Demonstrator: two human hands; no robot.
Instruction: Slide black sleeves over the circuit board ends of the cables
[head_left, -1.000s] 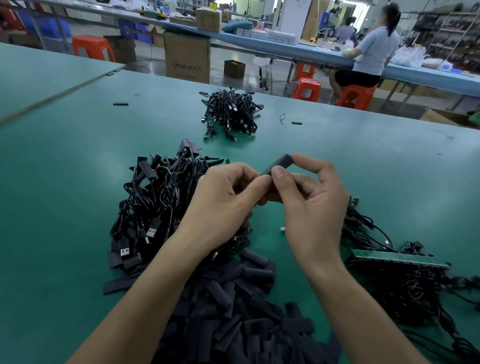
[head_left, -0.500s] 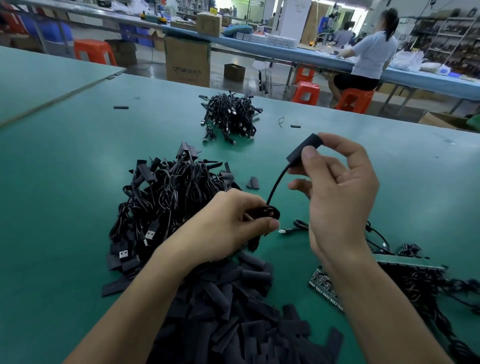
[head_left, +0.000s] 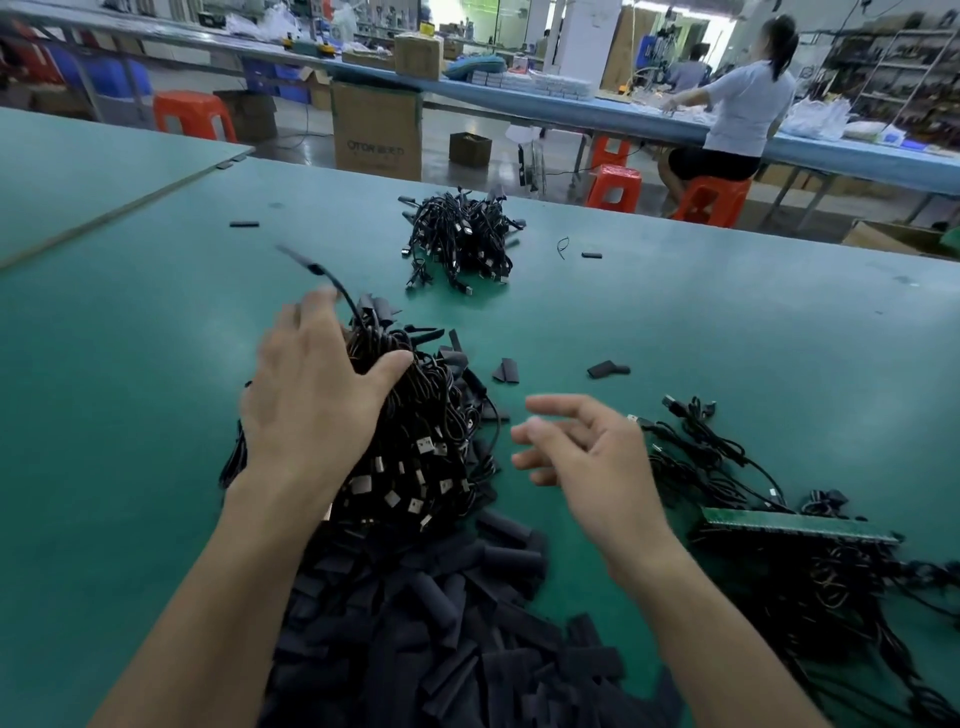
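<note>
A single wide-angle view looks from the person's head, forward and down across the green desk (head_left: 727, 338). It sits close to the left hand (head_left: 311, 410) and right hand (head_left: 587, 457), which lie mid-frame. The workshop floor (head_left: 467, 176) lies along the top.

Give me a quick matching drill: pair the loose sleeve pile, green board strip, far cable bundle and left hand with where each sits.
Things:
1 loose sleeve pile
2 green board strip
3 far cable bundle
4 left hand

Places:
A far centre of the table
B over the middle cable pile
C nearest the person
D right side, on tangled cables

Pairs: 1-C, 2-D, 3-A, 4-B
</note>
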